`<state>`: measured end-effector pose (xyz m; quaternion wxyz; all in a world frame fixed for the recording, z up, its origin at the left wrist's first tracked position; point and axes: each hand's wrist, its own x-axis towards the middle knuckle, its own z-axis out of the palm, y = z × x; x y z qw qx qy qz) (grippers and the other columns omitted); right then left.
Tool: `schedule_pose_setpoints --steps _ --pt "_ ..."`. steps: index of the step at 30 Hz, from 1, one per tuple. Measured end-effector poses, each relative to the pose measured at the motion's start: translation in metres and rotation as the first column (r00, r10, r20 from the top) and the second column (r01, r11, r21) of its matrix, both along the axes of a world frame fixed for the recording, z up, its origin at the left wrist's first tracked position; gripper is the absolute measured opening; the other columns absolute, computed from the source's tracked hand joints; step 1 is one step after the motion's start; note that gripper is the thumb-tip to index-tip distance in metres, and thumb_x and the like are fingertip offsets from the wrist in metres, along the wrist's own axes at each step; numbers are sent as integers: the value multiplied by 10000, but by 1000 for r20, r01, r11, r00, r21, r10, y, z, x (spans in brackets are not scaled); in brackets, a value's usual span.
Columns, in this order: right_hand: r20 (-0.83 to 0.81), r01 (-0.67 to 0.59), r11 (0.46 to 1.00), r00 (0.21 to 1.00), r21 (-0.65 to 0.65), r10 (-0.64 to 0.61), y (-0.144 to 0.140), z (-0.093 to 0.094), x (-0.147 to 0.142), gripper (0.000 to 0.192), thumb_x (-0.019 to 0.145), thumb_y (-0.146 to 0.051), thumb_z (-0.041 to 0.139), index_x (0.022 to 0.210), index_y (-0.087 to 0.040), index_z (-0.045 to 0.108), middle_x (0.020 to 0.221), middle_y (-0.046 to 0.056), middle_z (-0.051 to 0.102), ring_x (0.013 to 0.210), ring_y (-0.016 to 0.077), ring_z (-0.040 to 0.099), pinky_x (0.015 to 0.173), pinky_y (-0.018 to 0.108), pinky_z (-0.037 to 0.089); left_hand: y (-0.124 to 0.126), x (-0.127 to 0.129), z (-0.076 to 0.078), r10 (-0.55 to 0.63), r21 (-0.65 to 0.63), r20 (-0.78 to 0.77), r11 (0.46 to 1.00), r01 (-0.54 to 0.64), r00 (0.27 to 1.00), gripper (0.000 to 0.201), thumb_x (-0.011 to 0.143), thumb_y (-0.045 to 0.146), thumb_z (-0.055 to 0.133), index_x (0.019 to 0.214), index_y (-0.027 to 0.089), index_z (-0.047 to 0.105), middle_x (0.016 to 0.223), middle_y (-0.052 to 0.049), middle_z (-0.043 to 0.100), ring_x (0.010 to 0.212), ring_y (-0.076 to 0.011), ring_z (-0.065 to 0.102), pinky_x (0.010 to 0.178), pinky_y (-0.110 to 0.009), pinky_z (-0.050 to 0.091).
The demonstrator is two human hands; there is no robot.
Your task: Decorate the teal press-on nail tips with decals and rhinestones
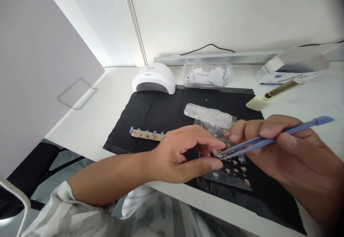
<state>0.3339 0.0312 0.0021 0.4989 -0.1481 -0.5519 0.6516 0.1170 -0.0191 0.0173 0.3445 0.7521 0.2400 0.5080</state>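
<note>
My right hand (290,147) grips lavender plastic tweezers (271,140), their tips pointing left at a clear plastic sheet (231,172) dotted with small decals. My left hand (182,156) pinches the left edge of that sheet between thumb and fingers, right by the tweezer tips. The sheet lies on a black mat (161,111). Behind it rests a crinkled clear plastic bag (206,114). A wooden strip (146,134) bearing several pale blue nail tips lies to the left of my left hand.
A white nail-curing lamp (153,79) sits at the mat's far edge, beside a clear box of white packets (206,75). A cream-handled tool (274,95) and a white and blue carton (285,74) lie at the right. A grey panel (34,61) stands at left.
</note>
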Motion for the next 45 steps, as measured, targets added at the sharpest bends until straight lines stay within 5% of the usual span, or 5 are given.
schedule_pose_setpoints --steps 25,35,45 --pt "-139 -69 997 988 31 73 -2 1 -6 141 912 -282 587 932 -224 713 737 16 699 804 188 690 725 346 568 1 -5 -6 -19 -28 48 999 21 999 395 801 67 695 1173 172 611 924 -63 633 865 -162 598 769 -298 537" --pt "-151 -108 994 982 21 110 -4 3 -6 142 905 -262 593 937 -212 722 765 34 714 906 213 688 810 422 590 0 -6 -2 86 41 -2 995 -86 996 385 771 -20 666 1110 162 649 875 -39 663 784 -128 632 699 -249 548" --pt "-146 -18 996 989 83 30 1 2 -4 150 907 -286 588 922 -214 720 737 25 705 834 207 698 755 385 578 3 -9 0 103 52 19 993 -104 994 401 737 -21 695 1087 175 683 816 -41 682 731 -147 654 633 -266 568"
